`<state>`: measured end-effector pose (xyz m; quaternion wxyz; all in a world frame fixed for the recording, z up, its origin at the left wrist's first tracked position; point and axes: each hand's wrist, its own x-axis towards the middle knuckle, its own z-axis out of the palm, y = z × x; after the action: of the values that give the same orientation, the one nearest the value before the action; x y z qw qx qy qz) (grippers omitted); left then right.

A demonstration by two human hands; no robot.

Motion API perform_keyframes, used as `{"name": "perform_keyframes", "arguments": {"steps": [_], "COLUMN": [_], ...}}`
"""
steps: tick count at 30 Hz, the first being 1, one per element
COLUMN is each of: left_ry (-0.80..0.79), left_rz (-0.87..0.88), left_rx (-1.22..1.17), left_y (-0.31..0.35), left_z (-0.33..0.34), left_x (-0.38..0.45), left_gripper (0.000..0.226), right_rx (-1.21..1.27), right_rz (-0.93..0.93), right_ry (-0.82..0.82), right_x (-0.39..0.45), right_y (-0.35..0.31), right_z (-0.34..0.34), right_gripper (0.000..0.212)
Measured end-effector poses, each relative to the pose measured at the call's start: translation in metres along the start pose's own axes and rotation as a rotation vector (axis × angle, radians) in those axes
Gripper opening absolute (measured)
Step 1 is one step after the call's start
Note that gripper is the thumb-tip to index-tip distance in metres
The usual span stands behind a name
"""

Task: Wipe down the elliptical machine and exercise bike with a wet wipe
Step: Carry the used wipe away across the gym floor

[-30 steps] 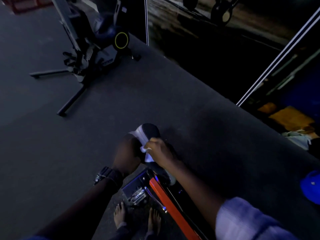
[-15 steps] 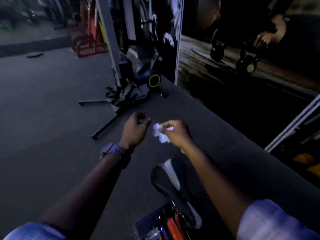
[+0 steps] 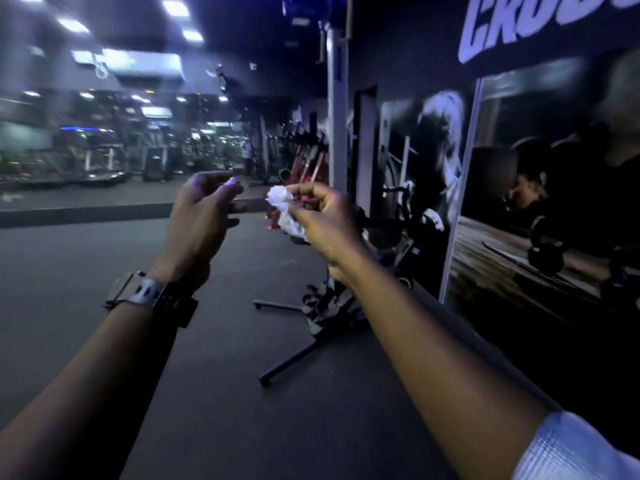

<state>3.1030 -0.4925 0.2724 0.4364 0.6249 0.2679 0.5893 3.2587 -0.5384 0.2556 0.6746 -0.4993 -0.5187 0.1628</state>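
Both my arms are raised in front of me. My right hand point(image 3: 323, 220) pinches a crumpled white wet wipe point(image 3: 284, 211) between thumb and fingers. My left hand point(image 3: 204, 209), with a watch on its wrist, hovers just left of the wipe with loosely curled fingers and holds nothing. Behind my right forearm, by the wall, stands an exercise machine point(image 3: 332, 299) with a tall grey upright and black floor legs. The bike seat I was wiping is out of view.
Dark rubber floor point(image 3: 86, 289) spreads to the left and ahead. A mural wall point(image 3: 519, 202) runs along the right. Red machines point(image 3: 308, 164) stand farther back, and treadmills point(image 3: 86, 161) line the far left.
My hands left the bike seat and rose to chest height with the wipe. My view tilted up from the floor to the gym hall, and the seat dropped out of sight.
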Motion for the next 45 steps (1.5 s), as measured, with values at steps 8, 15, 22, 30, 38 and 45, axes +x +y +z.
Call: {"name": "perform_keyframes", "arguments": {"steps": [8,15,22,30,38,45], "left_ry": [0.163,0.347,0.632,0.915,1.117,1.314], "left_rz": [0.054,0.048,0.002,0.029,0.011,-0.057], "left_rx": [0.091,0.287,0.419,0.531,0.605,0.696], "left_y": [0.002,-0.008,-0.015,-0.036,-0.074,-0.120], "left_z": [-0.131,-0.285,-0.416,-0.514,-0.587,-0.708], "left_x": [0.054,0.074,0.064,0.082,0.146,0.200], "left_gripper": [0.008,0.008,0.010,0.012,0.007,0.020], "right_rx": [0.095,0.279,0.400,0.519,0.417,0.321], "right_rz": [-0.073,0.024,0.130,0.100,0.010,-0.011], "right_ry": [-0.158,-0.345,-0.628,-0.896,-1.000,-1.100], "right_x": [0.042,0.057,0.042,0.067,0.132,0.145], "right_y": [-0.015,-0.008,0.004,0.030,0.069,0.102], "right_z": [0.156,0.328,0.478,0.600,0.742,0.909], "right_gripper": [0.013,0.006,0.011,0.028,0.036,0.034]}}
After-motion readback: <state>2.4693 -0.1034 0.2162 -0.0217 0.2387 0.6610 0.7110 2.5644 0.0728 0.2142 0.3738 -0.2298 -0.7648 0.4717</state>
